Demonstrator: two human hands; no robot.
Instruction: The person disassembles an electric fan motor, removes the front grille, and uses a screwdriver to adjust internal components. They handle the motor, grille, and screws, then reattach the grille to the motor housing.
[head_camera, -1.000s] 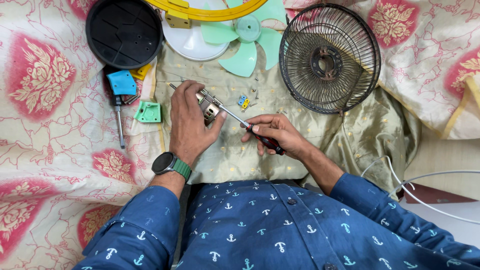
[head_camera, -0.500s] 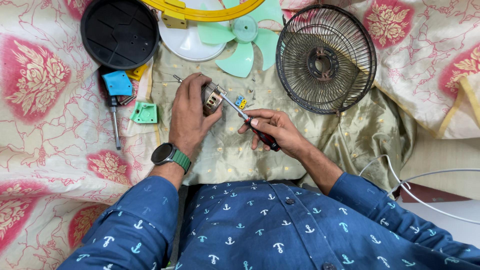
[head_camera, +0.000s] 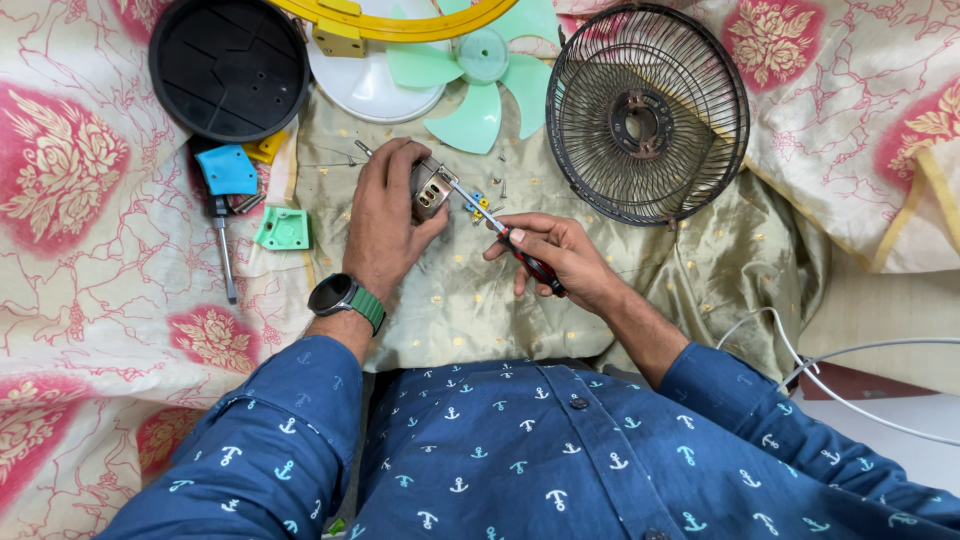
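The small fan motor (head_camera: 432, 186) sits on the olive cloth (head_camera: 470, 300) near the top centre of the work area, gripped upright between the thumb and fingers of the left hand (head_camera: 385, 225). The right hand (head_camera: 555, 255) is closed around the red-and-black handle of a screwdriver (head_camera: 500, 232); its shaft runs up and to the left, and the tip meets the side of the motor housing. The step in hand appears to be work on a fastener of the motor, either loosening or tightening; the direction cannot be told.

The next move calls for a steady left grip so the housing does not rotate, and for the tip to stay seated and in line with the screw while the handle is turned.

Loose screws (head_camera: 500, 185) and a small blue-and-yellow part (head_camera: 478, 203) lie just beside the motor. Beyond it are the pale green fan blade (head_camera: 470, 85), a white disc (head_camera: 360, 85) and a yellow ring (head_camera: 400, 15). The wire fan guard (head_camera: 648, 112) lies to the right. To the left are a black round cover (head_camera: 228, 65), a blue plastic piece (head_camera: 228, 170), a green plastic piece (head_camera: 283, 228) and a second screwdriver (head_camera: 226, 255).
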